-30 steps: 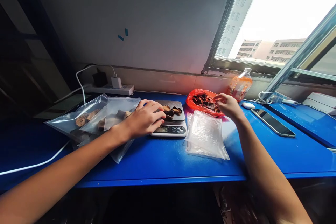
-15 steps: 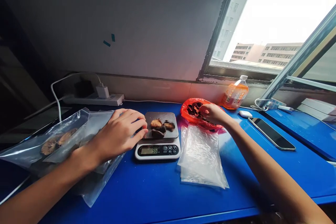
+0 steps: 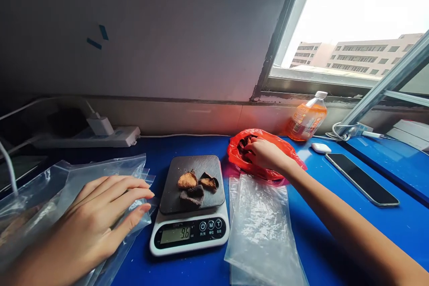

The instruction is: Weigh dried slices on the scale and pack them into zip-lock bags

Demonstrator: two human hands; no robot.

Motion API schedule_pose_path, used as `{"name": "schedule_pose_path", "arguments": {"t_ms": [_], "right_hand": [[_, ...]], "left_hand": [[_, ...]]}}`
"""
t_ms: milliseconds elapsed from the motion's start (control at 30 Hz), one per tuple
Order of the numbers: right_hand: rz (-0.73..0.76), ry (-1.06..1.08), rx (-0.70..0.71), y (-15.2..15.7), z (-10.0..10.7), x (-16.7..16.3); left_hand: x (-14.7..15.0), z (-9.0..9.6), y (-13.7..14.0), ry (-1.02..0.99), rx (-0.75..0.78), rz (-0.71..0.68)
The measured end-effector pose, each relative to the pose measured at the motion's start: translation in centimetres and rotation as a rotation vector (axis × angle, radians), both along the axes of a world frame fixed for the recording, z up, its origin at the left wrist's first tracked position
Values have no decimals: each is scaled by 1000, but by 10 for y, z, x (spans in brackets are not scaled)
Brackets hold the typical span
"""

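My left hand (image 3: 100, 219) hovers over or rests on clear plastic bags (image 3: 129, 167), fingers stretched out and holding nothing. My right hand (image 3: 268, 155) reaches into a red plastic bag (image 3: 283, 143) of dark, dried peel-like pieces (image 3: 241, 146). Its fingers are bent together, their tips hidden among the pieces. Between the hands stands a small digital kitchen scale (image 3: 217, 203), its display reading 9.6. Three curled dried pieces (image 3: 192, 195), dark outside and some tan inside, lie on its metal plate.
Flat clear bags (image 3: 261, 232) lie right of the scale. Further right are an orange drink bottle (image 3: 308, 118), a white earphone case (image 3: 321, 148) and a phone (image 3: 362, 178). A power strip (image 3: 124, 136) with a plugged-in charger (image 3: 100, 125) lies along the wall.
My left hand has drawn back from beside the scale's plate toward the left bags. The right hand remains in the red bag. The view has come closer to the table.
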State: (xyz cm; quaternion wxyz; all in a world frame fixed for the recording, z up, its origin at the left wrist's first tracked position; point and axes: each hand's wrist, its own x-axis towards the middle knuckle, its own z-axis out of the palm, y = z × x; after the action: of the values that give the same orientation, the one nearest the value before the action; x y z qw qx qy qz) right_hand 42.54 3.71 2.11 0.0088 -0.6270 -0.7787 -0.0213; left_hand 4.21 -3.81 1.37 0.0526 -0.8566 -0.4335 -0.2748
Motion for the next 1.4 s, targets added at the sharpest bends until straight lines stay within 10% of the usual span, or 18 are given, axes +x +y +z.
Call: {"name": "schedule_pose_path", "arguments": {"t_ms": [300,500,967,1167,1400], "right_hand": [[-16,-98,38,4,-4,3],[-18,168,312,-23,8,-4],[307,672,178,-58,25,-81],[167,782,279,-65,25,-46],[-55,718,487,-83,-26,23]], "left_hand": [[3,8,-3,33,-42,-39],[14,20,-10,73,-134,-26],[7,16,-14,101,-117,-80],[4,17,-14,90,-102,-90],[6,16,-14,115,-106,-108]]}}
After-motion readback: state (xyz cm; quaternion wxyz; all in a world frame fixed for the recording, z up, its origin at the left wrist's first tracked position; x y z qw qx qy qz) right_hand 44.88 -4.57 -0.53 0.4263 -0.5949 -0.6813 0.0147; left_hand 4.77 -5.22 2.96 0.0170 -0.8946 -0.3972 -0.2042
